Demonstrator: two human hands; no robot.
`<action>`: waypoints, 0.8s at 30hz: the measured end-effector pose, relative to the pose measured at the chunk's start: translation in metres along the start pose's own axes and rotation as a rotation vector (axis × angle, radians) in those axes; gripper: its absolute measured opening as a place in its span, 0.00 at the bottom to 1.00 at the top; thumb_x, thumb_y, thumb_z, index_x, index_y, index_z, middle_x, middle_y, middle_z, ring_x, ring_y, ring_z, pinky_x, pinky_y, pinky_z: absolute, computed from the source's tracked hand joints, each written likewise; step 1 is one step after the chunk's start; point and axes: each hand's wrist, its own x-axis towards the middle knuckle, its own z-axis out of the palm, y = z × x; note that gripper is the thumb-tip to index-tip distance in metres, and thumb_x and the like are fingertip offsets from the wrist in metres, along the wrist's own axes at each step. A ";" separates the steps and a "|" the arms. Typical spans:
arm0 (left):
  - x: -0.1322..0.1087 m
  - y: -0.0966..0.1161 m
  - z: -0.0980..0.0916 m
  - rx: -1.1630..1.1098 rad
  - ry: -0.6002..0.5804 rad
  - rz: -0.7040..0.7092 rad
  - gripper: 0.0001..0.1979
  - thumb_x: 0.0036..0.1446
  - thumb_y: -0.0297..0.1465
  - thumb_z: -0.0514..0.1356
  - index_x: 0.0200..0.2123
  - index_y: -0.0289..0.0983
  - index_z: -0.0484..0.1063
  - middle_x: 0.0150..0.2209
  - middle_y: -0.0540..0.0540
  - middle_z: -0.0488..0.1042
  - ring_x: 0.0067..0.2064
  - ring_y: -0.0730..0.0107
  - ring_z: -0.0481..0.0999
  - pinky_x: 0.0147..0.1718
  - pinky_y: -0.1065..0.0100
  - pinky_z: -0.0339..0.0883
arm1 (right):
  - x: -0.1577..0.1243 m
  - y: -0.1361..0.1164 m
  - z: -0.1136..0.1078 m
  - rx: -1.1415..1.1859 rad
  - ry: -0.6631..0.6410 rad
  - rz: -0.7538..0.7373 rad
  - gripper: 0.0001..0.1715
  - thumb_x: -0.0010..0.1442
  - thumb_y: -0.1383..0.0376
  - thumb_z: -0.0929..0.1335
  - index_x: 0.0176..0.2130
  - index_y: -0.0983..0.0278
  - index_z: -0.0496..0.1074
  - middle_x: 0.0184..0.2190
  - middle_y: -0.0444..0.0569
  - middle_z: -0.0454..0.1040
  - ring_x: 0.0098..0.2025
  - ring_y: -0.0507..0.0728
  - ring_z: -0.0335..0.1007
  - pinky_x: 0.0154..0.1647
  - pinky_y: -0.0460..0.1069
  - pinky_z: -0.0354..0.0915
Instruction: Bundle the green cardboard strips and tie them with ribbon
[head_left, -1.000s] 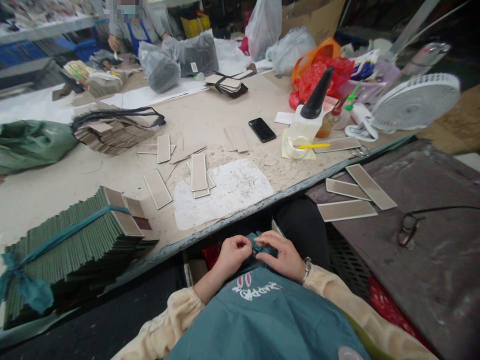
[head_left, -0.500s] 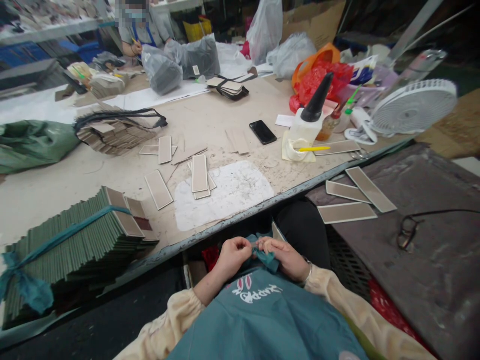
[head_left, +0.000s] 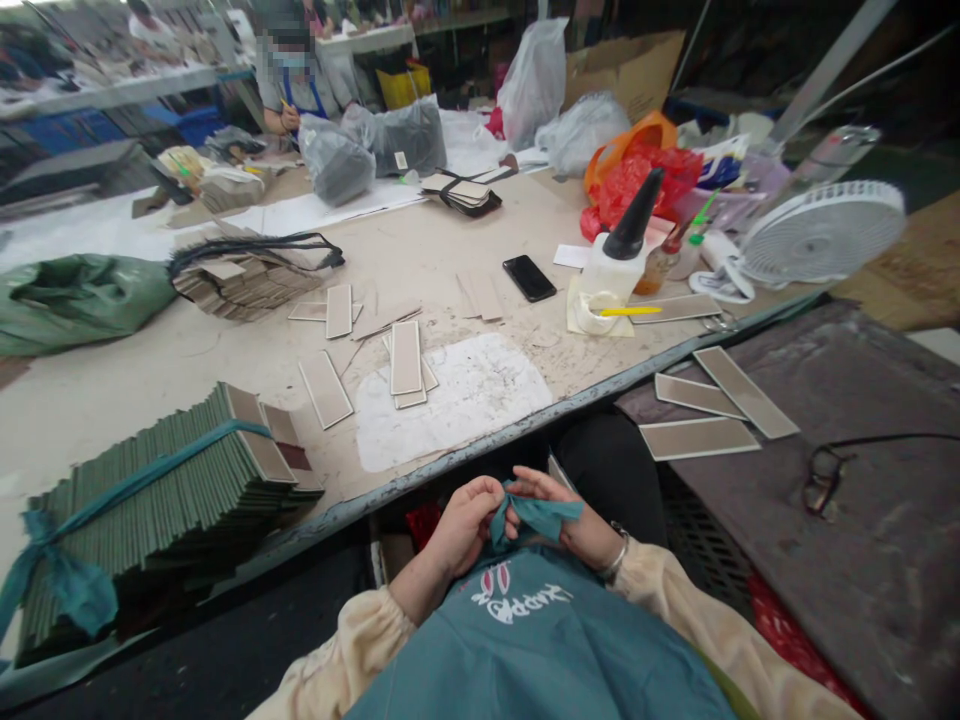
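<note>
A teal cloth strip [head_left: 551, 514] is looped and bunched between my two hands, low over my lap and just off the table edge. My left hand [head_left: 469, 515] is closed, thumb and fingertips pinching the strip. Across from it, my right hand [head_left: 581, 525] has its upper fingers fairly straight, while its lower fingers curl at the cloth; the strip's loose end lies over its palm. Part of the strip is hidden by the fingers. Close behind my right hand, the edge of a flat pale piece [head_left: 561, 474] shows by my dark-clothed leg.
On the table's left stands a stack of green-edged boards [head_left: 150, 520] bound with teal cloth. Loose beige boards [head_left: 406, 357] lie mid-table, others [head_left: 701, 440] on the brown surface at right. A phone [head_left: 529, 277], white bottle [head_left: 611, 265] and fan [head_left: 825, 235] stand farther back. A person [head_left: 296, 95] sits opposite.
The strip has been pulled out into a longer loose end over my right palm. My right fingers have straightened somewhat and my left hand has turned slightly. The camera view has shifted a little.
</note>
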 end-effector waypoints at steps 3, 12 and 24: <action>-0.001 0.003 -0.001 -0.002 0.011 0.041 0.09 0.51 0.33 0.59 0.28 0.36 0.62 0.19 0.51 0.69 0.16 0.80 0.62 0.17 0.76 0.50 | 0.000 0.000 0.006 -0.163 -0.111 0.036 0.19 0.50 0.58 0.73 0.41 0.63 0.73 0.34 0.47 0.73 0.37 0.55 0.68 0.41 0.51 0.65; -0.005 0.019 -0.020 -0.012 0.054 0.140 0.16 0.45 0.35 0.67 0.35 0.33 0.67 0.16 0.59 0.51 0.18 0.85 0.44 0.18 0.77 0.35 | 0.009 -0.005 0.009 0.555 0.219 -0.026 0.20 0.54 0.56 0.71 0.22 0.64 0.62 0.15 0.34 0.52 0.18 0.45 0.49 0.35 0.48 0.67; -0.004 0.080 -0.077 -0.423 0.334 0.639 0.13 0.47 0.31 0.67 0.34 0.36 0.67 0.20 0.57 0.59 0.19 0.85 0.55 0.20 0.80 0.50 | 0.034 -0.075 -0.055 0.794 0.448 -0.323 0.08 0.56 0.70 0.68 0.38 0.62 0.69 0.21 0.35 0.56 0.20 0.42 0.54 0.24 0.38 0.66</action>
